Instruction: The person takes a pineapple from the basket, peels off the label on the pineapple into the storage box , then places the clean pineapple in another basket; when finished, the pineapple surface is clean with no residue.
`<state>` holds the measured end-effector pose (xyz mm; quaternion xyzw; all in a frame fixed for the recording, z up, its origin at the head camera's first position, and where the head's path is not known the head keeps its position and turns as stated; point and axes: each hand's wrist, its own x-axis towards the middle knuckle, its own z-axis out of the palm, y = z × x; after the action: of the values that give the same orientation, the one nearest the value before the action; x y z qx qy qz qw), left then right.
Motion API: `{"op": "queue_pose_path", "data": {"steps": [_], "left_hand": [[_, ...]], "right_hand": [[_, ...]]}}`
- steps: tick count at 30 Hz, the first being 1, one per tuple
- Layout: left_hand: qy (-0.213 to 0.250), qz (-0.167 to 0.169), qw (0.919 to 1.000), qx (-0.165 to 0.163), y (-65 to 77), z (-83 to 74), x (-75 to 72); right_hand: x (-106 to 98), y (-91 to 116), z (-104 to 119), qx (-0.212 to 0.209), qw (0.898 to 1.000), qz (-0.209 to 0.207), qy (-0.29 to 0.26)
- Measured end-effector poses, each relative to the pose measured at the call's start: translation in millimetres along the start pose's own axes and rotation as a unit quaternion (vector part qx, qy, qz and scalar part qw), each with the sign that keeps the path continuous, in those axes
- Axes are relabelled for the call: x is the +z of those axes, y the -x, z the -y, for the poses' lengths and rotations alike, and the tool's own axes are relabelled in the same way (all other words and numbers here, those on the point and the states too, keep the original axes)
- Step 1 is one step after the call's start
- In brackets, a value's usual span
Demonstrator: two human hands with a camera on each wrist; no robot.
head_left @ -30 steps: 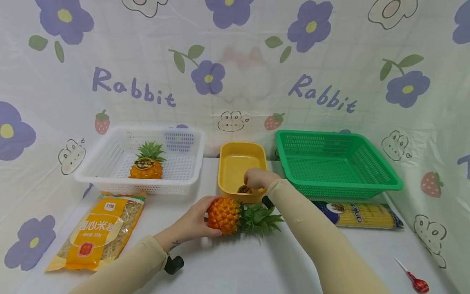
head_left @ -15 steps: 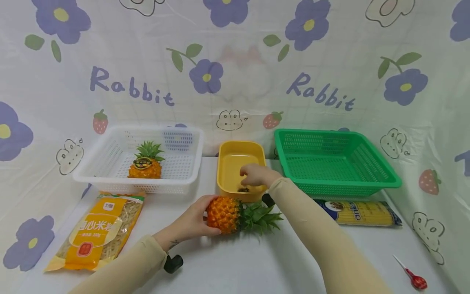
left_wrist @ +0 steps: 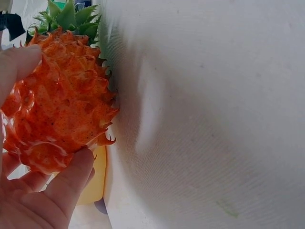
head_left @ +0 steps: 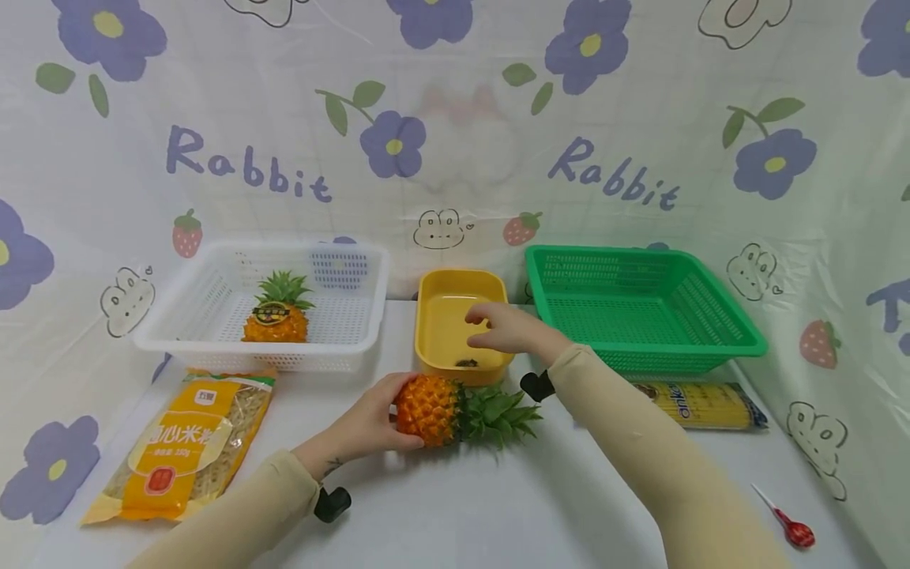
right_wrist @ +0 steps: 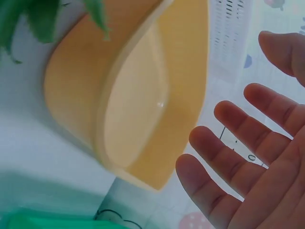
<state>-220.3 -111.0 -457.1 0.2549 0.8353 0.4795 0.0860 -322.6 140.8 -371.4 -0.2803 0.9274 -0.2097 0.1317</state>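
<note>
Two hands working at the table [head_left: 455,506]. Left hand [head_left: 373,420] clamped round the pineapple [head_left: 429,411], fingers on one side, thumb on the other. Fruit lies on its side just in front of the yellow box [head_left: 439,328], leaves [head_left: 498,415] toward the right; can't tell if it touches the box. Right hand [head_left: 508,325] holds nothing, over the box, fingers and thumb apart. Small dark bit [head_left: 466,363] inside the box, by the near wall; too small to say what.

Doing it well, my judgement: left grip should stay firm but light, since the skin looks spiky and a hard squeeze may prick. Grip the fruit body rather than the leaves; they look likely to bend. Round body could roll, so thumb and fingers should stay on opposite sides. Right hand best raised clear of the box rim before moving sideways, or the wrist could knock the rim or brush the leaves. A fingertip pinch would suit anything as small as the dark bit.

Nearby: white basket [head_left: 334,357] with another pineapple in it at left, green basket [head_left: 654,359] at right, pasta packet [head_left: 707,405] partly behind the right sleeve [head_left: 640,435]; mind that sleeve.
</note>
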Motion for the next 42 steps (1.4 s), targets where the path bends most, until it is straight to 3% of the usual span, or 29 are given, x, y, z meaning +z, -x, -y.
{"op": "queue_pose_path", "data": {"steps": [8, 16, 22, 30, 42], "left_hand": [[-0.013, -0.001, 0.9999, -0.003, -1.3, -0.4, 0.0], [-0.016, 0.004, 0.9999, 0.004, -1.3, 1.2, -0.3], [-0.019, 0.006, 0.9998, 0.005, -1.0, 2.5, -0.4], [-0.021, 0.008, 0.9997, 0.006, -0.7, 3.4, -1.3], [-0.018, 0.009, 0.9997, 0.010, -2.2, 5.2, -0.4]], "right_hand": [[5, 25, -3, -0.042, 0.998, -0.031, -0.021], [25, 57, 13, -0.013, 0.994, -0.074, -0.076], [46, 73, 21, -0.042, 0.994, -0.099, -0.006], [69, 73, 20, -0.055, 0.992, -0.099, 0.063], [87, 70, 18, -0.037, 0.992, -0.103, 0.057]]}}
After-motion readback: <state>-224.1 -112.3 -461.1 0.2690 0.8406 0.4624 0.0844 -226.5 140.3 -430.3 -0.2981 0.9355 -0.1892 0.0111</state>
